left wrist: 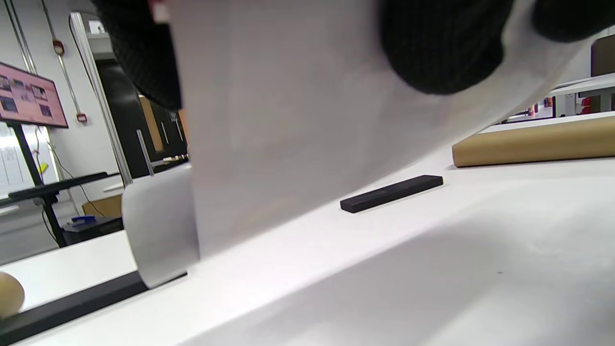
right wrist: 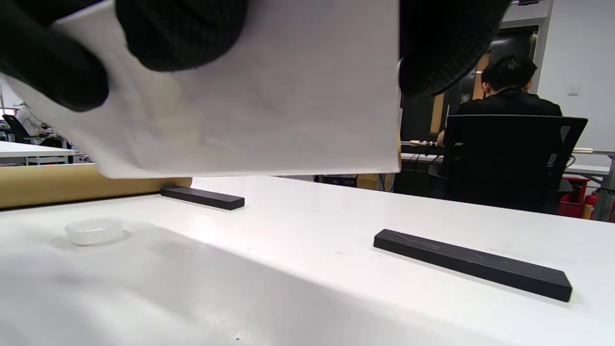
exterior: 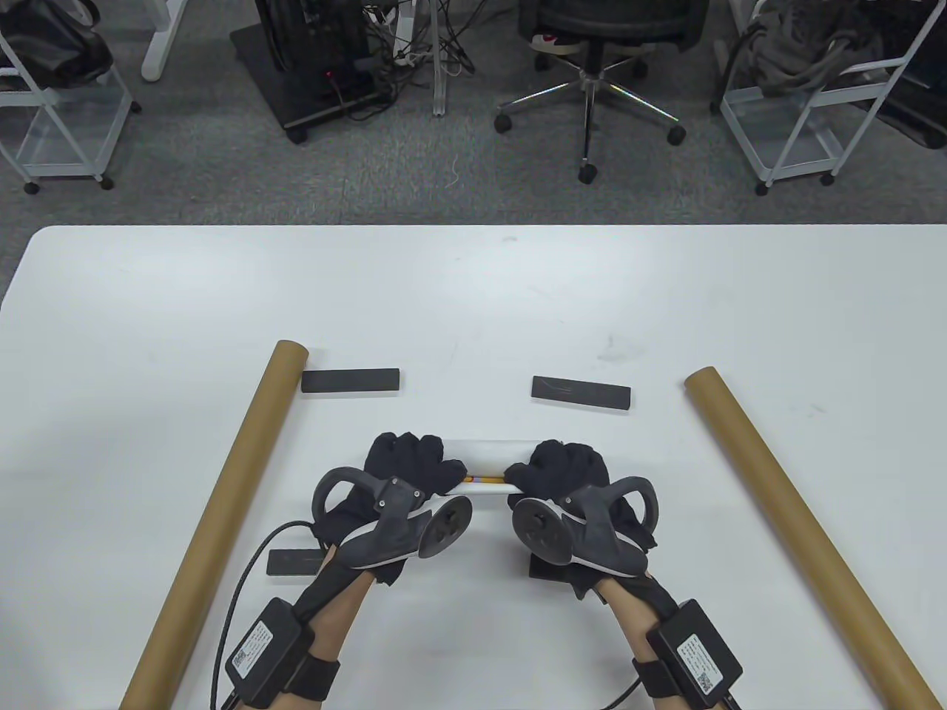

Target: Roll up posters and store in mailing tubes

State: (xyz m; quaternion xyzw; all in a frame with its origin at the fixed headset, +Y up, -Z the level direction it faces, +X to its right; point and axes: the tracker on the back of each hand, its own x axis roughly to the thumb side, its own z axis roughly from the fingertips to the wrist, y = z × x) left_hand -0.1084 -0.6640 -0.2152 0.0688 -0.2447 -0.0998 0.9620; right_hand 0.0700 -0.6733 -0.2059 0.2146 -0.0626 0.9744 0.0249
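- Near the desk's front edge, my left hand (exterior: 414,466) and right hand (exterior: 566,470) each grasp the rolled white poster (exterior: 488,451), one at each end.
- Two brown mailing tubes lie on the desk, one toward its left edge (exterior: 222,510) and one toward its right (exterior: 799,518); I cannot see inside either.
- Farther back lie two black bars (exterior: 351,381) (exterior: 582,392).

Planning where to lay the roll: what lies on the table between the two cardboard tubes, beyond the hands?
Table view: two black bars lie between the left tube and right tube; otherwise bare table.
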